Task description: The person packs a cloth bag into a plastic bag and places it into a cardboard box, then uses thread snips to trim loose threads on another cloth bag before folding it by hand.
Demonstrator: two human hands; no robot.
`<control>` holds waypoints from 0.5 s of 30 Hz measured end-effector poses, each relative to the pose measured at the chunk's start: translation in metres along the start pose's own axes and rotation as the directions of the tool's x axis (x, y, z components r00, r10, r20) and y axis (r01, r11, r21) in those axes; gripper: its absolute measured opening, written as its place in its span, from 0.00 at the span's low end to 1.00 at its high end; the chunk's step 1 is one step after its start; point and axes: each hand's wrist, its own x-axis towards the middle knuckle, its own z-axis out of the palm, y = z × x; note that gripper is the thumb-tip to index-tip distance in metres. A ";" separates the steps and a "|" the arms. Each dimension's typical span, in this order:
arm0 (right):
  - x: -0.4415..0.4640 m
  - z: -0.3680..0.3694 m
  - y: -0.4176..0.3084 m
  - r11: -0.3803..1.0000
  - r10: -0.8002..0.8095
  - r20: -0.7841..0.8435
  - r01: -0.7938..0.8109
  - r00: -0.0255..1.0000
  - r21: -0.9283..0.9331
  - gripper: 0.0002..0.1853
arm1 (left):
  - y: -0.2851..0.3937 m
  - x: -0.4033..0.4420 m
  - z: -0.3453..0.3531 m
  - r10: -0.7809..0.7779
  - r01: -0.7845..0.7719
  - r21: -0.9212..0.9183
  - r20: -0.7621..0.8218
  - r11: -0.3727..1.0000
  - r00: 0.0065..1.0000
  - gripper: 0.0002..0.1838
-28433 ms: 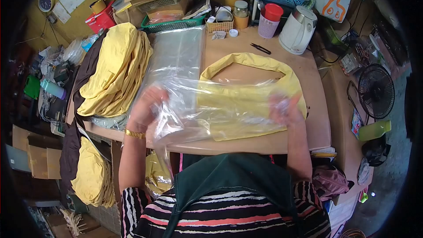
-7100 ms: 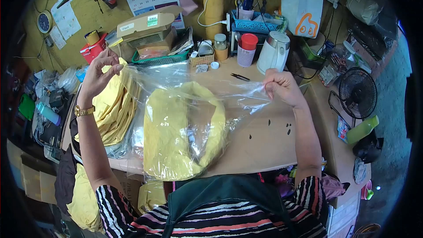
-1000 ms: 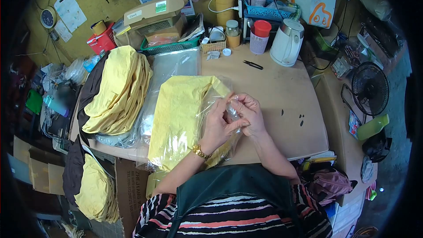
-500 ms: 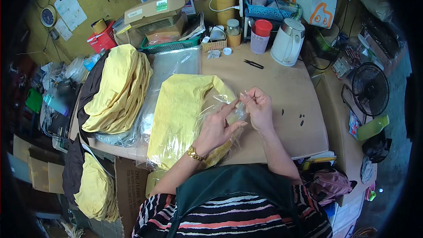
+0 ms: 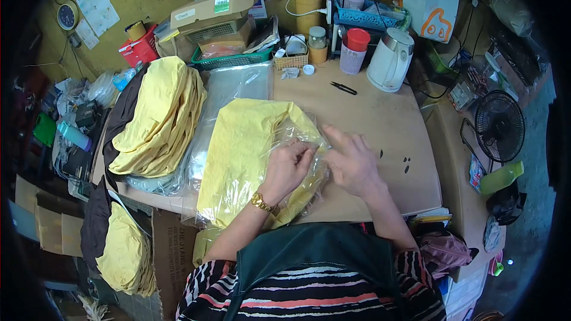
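Observation:
A folded piece of yellow fabric [image 5: 238,142] lies flat on the brown work table, inside a clear plastic bag [image 5: 297,128]. Its upper right part curves round in a band. My left hand [image 5: 289,169], with a gold watch at the wrist, is closed in a pinch on the clear plastic over the right part of the fabric. Just right of it, my right hand [image 5: 354,163] is slightly blurred, its index finger and thumb apart at the bag's right edge. Whether the right fingertips touch the plastic is hard to see.
A pile of yellow and dark fabric [image 5: 157,119] stands at left, beside flat clear plastic bags [image 5: 241,83]. Black thread snips [image 5: 344,88], a white kettle [image 5: 389,62] and a red-lidded cup [image 5: 355,50] are at the back. Small dark pieces [image 5: 407,163] lie at right.
My left fingers have gone from spread flat to pinching the plastic. My right hand has opened from its pinch on the bag's edge and shifted slightly right.

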 end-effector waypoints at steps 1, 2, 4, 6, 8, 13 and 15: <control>0.001 0.001 -0.003 0.981 -0.179 -0.106 0.168 0.978 -0.099 0.03 | 0.001 -0.001 0.002 -0.002 0.002 -0.001 0.000 1.000 1.000 0.07; 0.001 0.005 0.001 0.981 -0.179 -0.107 0.169 0.978 -0.100 0.03 | 0.003 -0.001 0.004 0.094 -0.096 0.126 0.015 0.987 0.995 0.05; -0.002 0.022 0.014 0.980 -0.193 -0.138 0.198 0.972 0.029 0.02 | 0.006 -0.002 0.002 0.186 -0.191 0.248 0.044 0.950 0.982 0.04; -0.009 0.030 0.021 0.955 0.063 -0.112 -0.027 0.992 0.296 0.03 | 0.012 -0.001 -0.003 0.092 -0.088 0.091 -0.041 0.992 0.995 0.06; -0.009 0.038 0.026 0.812 0.299 -0.020 -0.243 0.954 0.531 0.03 | 0.014 -0.003 -0.002 0.130 -0.129 0.020 -0.073 0.992 0.989 0.06; -0.002 0.034 0.018 0.184 0.562 0.313 -0.485 0.765 0.855 0.02 | 0.017 -0.007 -0.002 0.178 -0.189 -0.084 -0.119 0.978 0.977 0.07; -0.005 0.031 0.016 0.280 0.515 0.283 -0.471 0.809 0.837 0.02 | 0.012 -0.007 -0.003 0.147 -0.154 -0.069 -0.103 0.986 0.984 0.06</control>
